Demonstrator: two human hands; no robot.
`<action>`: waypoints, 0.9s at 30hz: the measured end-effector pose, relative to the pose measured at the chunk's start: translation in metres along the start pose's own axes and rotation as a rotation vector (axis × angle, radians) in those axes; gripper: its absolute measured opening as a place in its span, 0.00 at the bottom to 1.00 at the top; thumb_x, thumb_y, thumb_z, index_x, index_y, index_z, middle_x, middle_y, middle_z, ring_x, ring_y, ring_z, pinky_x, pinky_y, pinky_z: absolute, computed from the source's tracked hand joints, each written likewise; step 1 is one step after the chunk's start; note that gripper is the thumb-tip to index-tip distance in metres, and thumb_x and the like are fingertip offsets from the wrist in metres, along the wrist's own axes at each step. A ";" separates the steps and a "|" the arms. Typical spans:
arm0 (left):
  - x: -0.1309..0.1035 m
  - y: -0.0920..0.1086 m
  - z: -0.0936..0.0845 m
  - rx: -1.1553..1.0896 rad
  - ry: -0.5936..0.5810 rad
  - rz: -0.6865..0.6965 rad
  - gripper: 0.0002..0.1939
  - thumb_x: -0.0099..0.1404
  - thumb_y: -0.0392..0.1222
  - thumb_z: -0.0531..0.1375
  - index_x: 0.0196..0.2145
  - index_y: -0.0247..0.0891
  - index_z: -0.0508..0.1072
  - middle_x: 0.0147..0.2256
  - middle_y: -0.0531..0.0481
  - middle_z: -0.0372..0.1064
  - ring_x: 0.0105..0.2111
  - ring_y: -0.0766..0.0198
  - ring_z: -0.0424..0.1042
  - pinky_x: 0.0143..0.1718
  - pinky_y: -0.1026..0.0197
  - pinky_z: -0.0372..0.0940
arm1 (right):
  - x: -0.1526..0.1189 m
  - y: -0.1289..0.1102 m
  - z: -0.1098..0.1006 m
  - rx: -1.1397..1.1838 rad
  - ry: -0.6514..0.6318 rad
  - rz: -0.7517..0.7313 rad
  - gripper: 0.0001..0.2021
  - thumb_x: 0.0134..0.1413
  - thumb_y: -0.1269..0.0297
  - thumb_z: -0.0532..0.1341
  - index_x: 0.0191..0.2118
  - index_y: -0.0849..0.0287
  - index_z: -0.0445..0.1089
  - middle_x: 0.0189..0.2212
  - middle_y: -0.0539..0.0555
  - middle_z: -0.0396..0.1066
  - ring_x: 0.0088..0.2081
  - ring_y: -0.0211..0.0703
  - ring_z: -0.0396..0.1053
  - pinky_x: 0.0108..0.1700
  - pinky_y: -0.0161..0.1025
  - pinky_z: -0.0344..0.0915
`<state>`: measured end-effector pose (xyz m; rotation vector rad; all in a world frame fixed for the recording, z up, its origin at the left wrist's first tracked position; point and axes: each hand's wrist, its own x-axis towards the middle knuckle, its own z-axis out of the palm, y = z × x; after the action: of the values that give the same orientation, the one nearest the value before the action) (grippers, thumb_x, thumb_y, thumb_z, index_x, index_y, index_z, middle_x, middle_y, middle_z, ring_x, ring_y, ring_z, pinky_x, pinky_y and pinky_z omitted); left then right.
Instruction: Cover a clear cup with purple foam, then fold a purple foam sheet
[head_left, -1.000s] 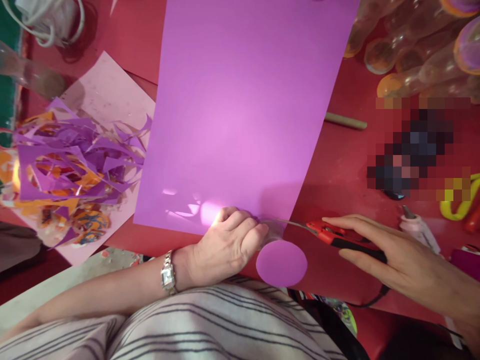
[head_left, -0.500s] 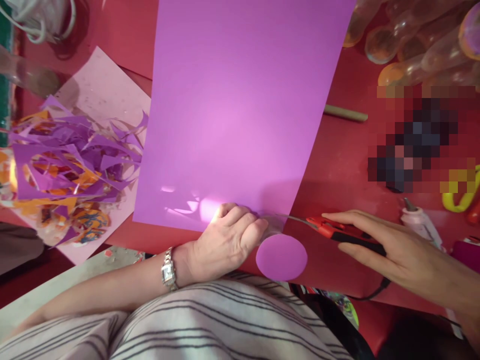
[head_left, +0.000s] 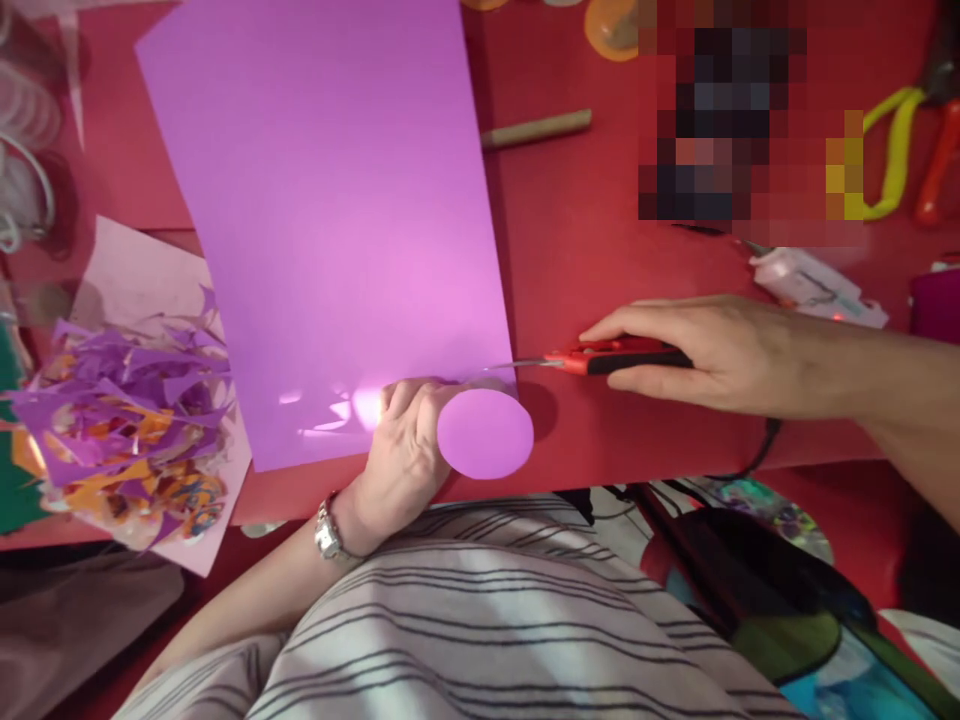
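Observation:
Near the table's front edge, my left hand (head_left: 409,455) is closed beside a flat purple disc (head_left: 485,434), which appears to cap a clear bottle piece mostly hidden in the grip. Beneath and behind this hand lies a large purple sheet (head_left: 345,200). My right hand (head_left: 675,350) has its fingers round a hot tool with a red and black handle (head_left: 622,358). The tool's thin metal tip points left, just above the disc, over the sheet's right corner. Contact between tip and disc cannot be made out.
Purple and orange scraps (head_left: 135,400) lie on a pale pink sheet (head_left: 142,260) at left. A tan stick (head_left: 540,130) rests right of the purple sheet. Farther right are a white device (head_left: 814,285), yellow-handled scissors (head_left: 892,160) and a blurred dark object (head_left: 727,110) on the red table (head_left: 570,230).
The view has shifted right. The disc now covers more of my left hand's fingers, and the tool in my right hand sits above it, its tip close by.

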<state>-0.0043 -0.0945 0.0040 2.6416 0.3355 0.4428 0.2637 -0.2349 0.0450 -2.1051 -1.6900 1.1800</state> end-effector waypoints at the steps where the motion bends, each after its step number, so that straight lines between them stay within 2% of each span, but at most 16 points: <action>1: 0.000 -0.001 0.001 0.003 0.002 -0.001 0.11 0.71 0.33 0.52 0.50 0.40 0.63 0.35 0.49 0.70 0.37 0.58 0.70 0.35 0.55 0.66 | 0.001 0.001 0.001 -0.002 0.005 0.000 0.21 0.57 0.44 0.54 0.48 0.50 0.73 0.42 0.54 0.78 0.40 0.52 0.75 0.39 0.45 0.68; 5: -0.002 -0.005 0.004 0.031 0.019 0.031 0.14 0.65 0.31 0.55 0.48 0.40 0.63 0.37 0.48 0.69 0.36 0.57 0.69 0.33 0.55 0.66 | 0.004 0.003 0.003 0.011 0.017 0.027 0.23 0.55 0.42 0.55 0.47 0.49 0.74 0.38 0.53 0.78 0.34 0.50 0.74 0.35 0.43 0.64; 9: -0.007 -0.011 0.011 0.050 0.063 0.043 0.18 0.61 0.29 0.57 0.48 0.40 0.63 0.36 0.48 0.68 0.35 0.58 0.68 0.32 0.56 0.64 | 0.004 0.003 0.003 0.035 0.023 0.015 0.23 0.54 0.41 0.56 0.47 0.47 0.75 0.38 0.51 0.78 0.34 0.50 0.73 0.34 0.42 0.61; 16: -0.014 -0.015 0.019 0.026 0.097 0.009 0.15 0.63 0.31 0.57 0.48 0.39 0.64 0.36 0.47 0.67 0.35 0.58 0.67 0.34 0.55 0.65 | 0.004 0.007 0.005 0.052 0.050 -0.018 0.21 0.54 0.41 0.56 0.45 0.45 0.76 0.35 0.48 0.78 0.30 0.46 0.72 0.31 0.40 0.59; 22: -0.013 -0.014 0.018 0.096 0.107 0.047 0.16 0.63 0.31 0.56 0.48 0.38 0.64 0.36 0.47 0.68 0.35 0.59 0.67 0.32 0.57 0.65 | 0.005 0.008 0.006 0.076 0.056 -0.015 0.21 0.53 0.40 0.57 0.44 0.43 0.76 0.35 0.48 0.78 0.30 0.47 0.72 0.31 0.41 0.59; 27: -0.012 -0.011 0.018 0.049 0.115 0.027 0.16 0.63 0.29 0.55 0.47 0.39 0.63 0.35 0.47 0.67 0.34 0.59 0.67 0.31 0.57 0.64 | 0.004 0.010 0.006 0.069 0.056 -0.009 0.22 0.53 0.38 0.56 0.46 0.43 0.75 0.35 0.49 0.79 0.30 0.48 0.72 0.31 0.41 0.59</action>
<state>-0.0112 -0.0949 -0.0194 2.6770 0.3509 0.6049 0.2672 -0.2369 0.0328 -2.0672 -1.6100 1.1491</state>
